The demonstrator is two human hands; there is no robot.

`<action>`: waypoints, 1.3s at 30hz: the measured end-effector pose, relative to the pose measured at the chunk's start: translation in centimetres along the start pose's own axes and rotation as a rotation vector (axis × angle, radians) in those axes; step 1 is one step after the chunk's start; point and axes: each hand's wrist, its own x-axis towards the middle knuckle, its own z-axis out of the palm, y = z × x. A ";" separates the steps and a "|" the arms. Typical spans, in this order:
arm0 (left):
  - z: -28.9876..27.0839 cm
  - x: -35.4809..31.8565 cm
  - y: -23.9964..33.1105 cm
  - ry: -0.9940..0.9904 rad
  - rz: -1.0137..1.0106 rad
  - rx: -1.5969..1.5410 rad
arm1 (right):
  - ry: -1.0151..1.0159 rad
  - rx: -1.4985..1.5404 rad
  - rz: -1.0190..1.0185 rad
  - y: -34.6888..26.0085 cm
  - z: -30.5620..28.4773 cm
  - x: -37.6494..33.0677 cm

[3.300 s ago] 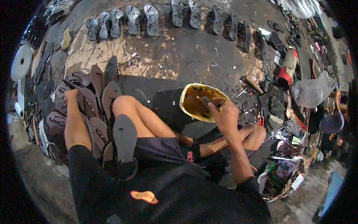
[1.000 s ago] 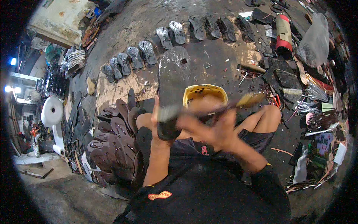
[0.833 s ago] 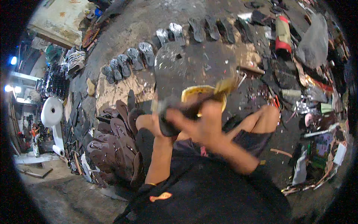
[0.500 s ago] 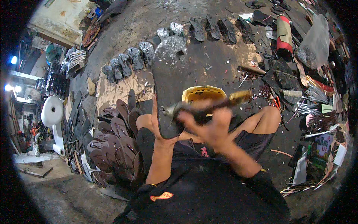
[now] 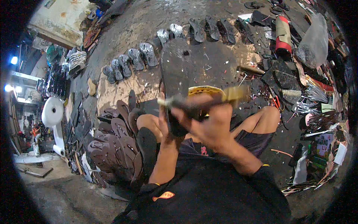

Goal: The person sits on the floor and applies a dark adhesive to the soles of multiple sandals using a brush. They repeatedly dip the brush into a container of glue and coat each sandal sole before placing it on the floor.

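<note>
My left hand [image 5: 163, 128] grips the heel end of a long black sandal sole [image 5: 172, 71], raised in front of me with its toe end pointing away. A hole shows near that toe end. My right hand [image 5: 214, 125] is closed around a brush [image 5: 235, 96], smeared by motion. The brush's pale tip lies over the lower part of the sole, while its yellow end sticks out to the right. Behind my right hand stands a yellow tub [image 5: 207, 90] with a dark-spotted rim, its inside mostly hidden.
Glossy black soles [image 5: 148, 55] stand in a row on cardboard, with more dull black soles [image 5: 212, 29] farther right. Brown flip-flops [image 5: 121, 149] are heaped beside my left knee. Scraps, tools and a red-and-tan roll [image 5: 283, 37] crowd the right side. A white roll [image 5: 52, 112] stands at left.
The sole has tilted and shifted slightly right, and its face looks narrower. My right hand and the brush have moved a little, the pale tip going left across the sole.
</note>
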 end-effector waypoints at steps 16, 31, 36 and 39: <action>4.0 2.5 1.2 0.299 0.080 -0.144 | 0.105 0.039 -0.066 2.0 -2.5 0.6; -0.4 -0.5 -1.1 -0.089 -0.200 -0.035 | 0.272 0.189 0.458 3.2 -4.2 8.6; -1.3 -1.1 -0.5 -0.068 -0.192 0.089 | 0.140 0.054 0.450 3.7 -3.0 3.6; -0.6 -0.2 1.6 -0.203 -0.340 0.189 | 0.444 0.109 0.390 10.7 -6.7 7.3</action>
